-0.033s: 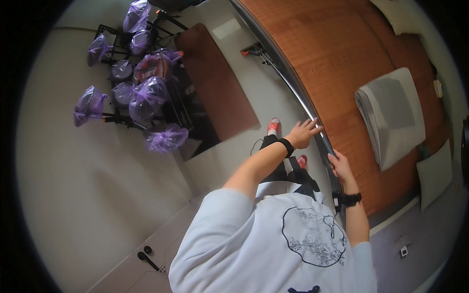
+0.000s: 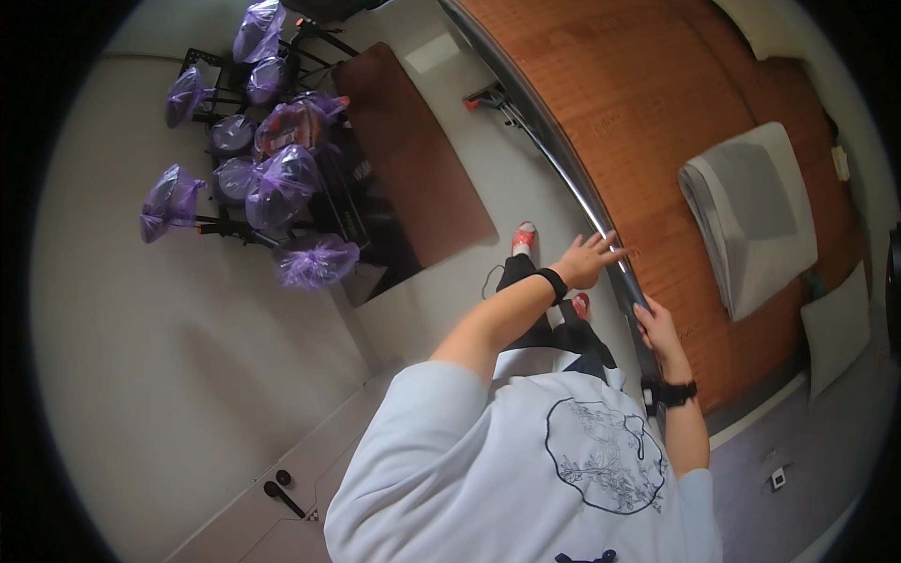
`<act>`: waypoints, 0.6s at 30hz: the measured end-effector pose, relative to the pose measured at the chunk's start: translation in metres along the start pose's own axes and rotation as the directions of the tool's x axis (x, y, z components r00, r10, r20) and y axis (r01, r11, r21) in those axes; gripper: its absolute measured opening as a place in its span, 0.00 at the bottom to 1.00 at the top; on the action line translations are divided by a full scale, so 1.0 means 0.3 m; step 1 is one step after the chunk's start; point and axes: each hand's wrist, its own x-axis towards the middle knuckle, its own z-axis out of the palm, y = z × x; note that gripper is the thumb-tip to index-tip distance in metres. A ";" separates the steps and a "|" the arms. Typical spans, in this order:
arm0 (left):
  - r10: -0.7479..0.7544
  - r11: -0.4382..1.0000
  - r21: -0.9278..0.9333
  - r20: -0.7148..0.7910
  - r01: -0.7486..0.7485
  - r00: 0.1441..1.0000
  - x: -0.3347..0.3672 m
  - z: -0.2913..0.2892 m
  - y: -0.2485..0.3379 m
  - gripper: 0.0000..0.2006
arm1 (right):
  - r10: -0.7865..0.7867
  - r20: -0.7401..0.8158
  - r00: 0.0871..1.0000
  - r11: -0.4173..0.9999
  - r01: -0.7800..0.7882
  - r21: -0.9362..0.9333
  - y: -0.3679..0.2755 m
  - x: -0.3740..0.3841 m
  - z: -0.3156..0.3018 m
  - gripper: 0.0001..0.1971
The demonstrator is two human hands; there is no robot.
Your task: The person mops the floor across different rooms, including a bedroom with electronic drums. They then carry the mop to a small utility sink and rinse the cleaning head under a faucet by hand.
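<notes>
Presently: 1 brown-topped bed; 1 dark rail along the bed's near edge; 1 left hand, fingers spread loose, shifted slightly bedward; 1 right hand, fingers grasping the rail, apparently the only hold; 1 folded grey blanket atop the bed.

- We take this for a bedroom in a home.
- We see a wide bed with an orange-brown top, bearing 1 folded pale blanket.
- We also see a door handle, a brown rug and purple bags over what looks like a drum set.
</notes>
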 end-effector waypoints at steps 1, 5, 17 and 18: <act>0.041 0.999 -0.026 0.019 -0.040 0.999 -0.011 0.027 0.072 0.38 | 0.004 -0.008 1.000 1.000 -0.004 0.009 0.056 -0.079 -0.034 0.14; 0.380 0.925 -0.013 -0.001 -0.380 0.925 -0.019 0.248 0.305 0.38 | 0.066 -0.052 0.996 0.994 -0.061 0.091 0.276 -0.410 -0.218 0.18; 0.598 0.789 -0.192 0.018 -0.584 0.802 0.026 0.517 0.621 0.15 | 0.318 -0.198 0.927 0.942 -0.333 -0.048 0.354 -0.979 -0.443 0.25; 0.581 0.800 -0.214 0.041 -0.561 0.813 0.035 0.504 0.619 0.14 | 0.308 -0.215 0.927 0.943 -0.328 -0.060 0.356 -0.959 -0.445 0.25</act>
